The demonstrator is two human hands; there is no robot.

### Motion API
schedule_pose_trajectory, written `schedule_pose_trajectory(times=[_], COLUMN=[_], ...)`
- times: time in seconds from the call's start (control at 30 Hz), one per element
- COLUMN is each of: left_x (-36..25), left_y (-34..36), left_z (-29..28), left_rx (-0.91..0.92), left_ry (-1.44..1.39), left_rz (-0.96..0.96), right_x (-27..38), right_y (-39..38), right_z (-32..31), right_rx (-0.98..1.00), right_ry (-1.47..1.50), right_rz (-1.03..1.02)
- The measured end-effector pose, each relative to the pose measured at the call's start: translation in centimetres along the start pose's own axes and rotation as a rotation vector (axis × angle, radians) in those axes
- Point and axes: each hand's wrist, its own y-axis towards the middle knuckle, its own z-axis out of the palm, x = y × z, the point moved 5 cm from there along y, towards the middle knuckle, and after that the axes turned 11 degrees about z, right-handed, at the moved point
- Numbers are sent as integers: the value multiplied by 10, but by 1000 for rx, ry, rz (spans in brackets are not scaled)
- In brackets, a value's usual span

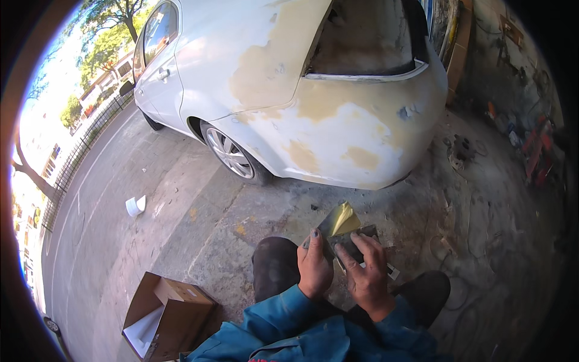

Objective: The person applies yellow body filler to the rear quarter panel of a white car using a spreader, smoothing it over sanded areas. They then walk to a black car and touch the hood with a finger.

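Observation:
My left hand (314, 269) is closed around a flat dark plate (329, 223), its thumb on the near edge. A mound of yellow body filler (345, 218) lies on the plate's far end. In my right hand (368, 279) is a dark, flat putty spreader (369, 231), its fingers laid over it. The spreader is close against the plate, and I cannot tell just where they touch. Ahead stands a white car (241, 145) with tan filler patches (325, 99) over its rear quarter and bumper.
An open cardboard box (187, 320) with white sheets inside stands at the lower left. A white curled piece (136, 206) lies on the concrete floor. Red equipment (538, 151) and clutter sit by the wall at right. My bent knees (274, 265) flank my hands.

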Motion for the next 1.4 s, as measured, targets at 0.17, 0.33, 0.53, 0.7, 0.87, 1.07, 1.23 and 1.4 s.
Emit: schedule_pose_trajectory(times=[0.17,0.33,0.53,0.7,0.87,1.07,1.23,1.4], left_x=[-13,-28,-24,-16,12,19,13,13], left_y=[16,-4,-2,3,1,-5,2,-7], left_z=[-28,5,12,-4,-17,-4,-6,-4], left_rx=[-28,225,281,-37,48,-6,43,34], left_ry=[254,552,645,232,-197,-284,-179,-16], left_rz=[208,509,568,305,-78,-175,-100,-50], right_x=[-7,-20,-9,-33,-66,-43,-52,-18], right_y=[4,26,1,5,13,8,7,12], right_z=[-10,-29,-6,-21,-32,-18,-35,-24], right_rx=[57,-72,20,115,-120,-23,-85,-114], right_ry=[335,404,369,448,922,541,221,58], right_rz=[93,195,48,94,524,252,167,71])
